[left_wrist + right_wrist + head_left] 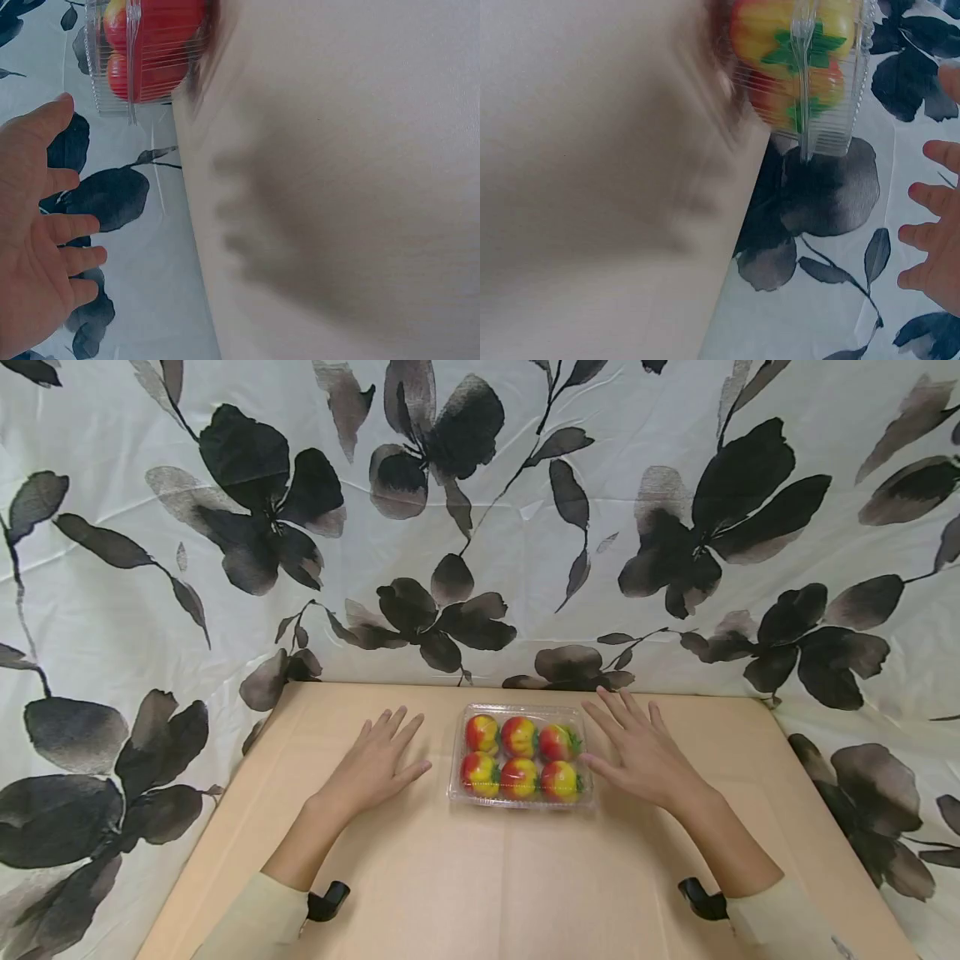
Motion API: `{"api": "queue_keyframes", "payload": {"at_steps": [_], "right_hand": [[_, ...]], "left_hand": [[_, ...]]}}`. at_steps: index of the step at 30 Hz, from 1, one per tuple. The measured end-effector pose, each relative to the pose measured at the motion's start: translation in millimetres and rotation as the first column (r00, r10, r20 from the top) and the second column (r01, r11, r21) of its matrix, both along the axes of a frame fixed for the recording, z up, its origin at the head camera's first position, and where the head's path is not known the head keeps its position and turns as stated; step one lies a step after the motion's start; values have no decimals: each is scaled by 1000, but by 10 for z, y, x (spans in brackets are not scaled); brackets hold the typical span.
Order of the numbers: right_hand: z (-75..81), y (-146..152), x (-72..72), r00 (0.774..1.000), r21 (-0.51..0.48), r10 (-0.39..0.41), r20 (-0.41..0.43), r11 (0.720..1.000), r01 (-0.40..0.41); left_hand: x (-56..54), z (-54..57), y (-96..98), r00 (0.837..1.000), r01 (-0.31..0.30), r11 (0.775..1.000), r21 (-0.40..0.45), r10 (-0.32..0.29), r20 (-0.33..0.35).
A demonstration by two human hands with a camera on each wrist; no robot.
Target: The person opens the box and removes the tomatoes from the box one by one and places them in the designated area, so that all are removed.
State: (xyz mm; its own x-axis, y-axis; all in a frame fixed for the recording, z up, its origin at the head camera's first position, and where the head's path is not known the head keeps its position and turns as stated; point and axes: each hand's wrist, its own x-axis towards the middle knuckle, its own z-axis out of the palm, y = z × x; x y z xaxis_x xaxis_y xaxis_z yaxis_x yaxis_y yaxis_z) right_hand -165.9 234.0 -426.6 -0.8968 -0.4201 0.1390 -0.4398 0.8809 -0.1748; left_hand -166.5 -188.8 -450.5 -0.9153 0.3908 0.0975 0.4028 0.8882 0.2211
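Note:
A clear plastic clamshell box (517, 804) sits on the table with several red-and-yellow fruits (518, 737) in two rows inside; its lid is down. Green leaves show on some fruits in the right wrist view. To the left of the box, my left hand (372, 766) is spread above the table, apart from it, the thumb toward the box. My right hand (645, 756) hovers at the box's right side with fingers spread, its thumb tip close to the box's edge. Neither hand holds anything. Both wrist views show the hands' shadows on the tabletop.
The light wooden table (510, 885) ends at a back edge behind the box. A white cloth (540, 543) with dark flowers hangs behind it and shows along both sides. A black wrist device (327, 902) is on the left sleeve, another (703, 900) on the right.

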Motion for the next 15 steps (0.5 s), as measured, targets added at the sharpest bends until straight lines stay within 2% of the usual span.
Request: {"api": "queue_keyframes", "payload": {"at_steps": [8,15], "right_hand": [[1,-184,-24,998,-25,66,18,998,-66],[13,-315,-31,991,-56,131,-3,990,-131]], "left_hand": [[-5,-40,-3,996,43,992,120,-53,75],[-29,-94,-10,989,43,969,243,-76,128]]}}
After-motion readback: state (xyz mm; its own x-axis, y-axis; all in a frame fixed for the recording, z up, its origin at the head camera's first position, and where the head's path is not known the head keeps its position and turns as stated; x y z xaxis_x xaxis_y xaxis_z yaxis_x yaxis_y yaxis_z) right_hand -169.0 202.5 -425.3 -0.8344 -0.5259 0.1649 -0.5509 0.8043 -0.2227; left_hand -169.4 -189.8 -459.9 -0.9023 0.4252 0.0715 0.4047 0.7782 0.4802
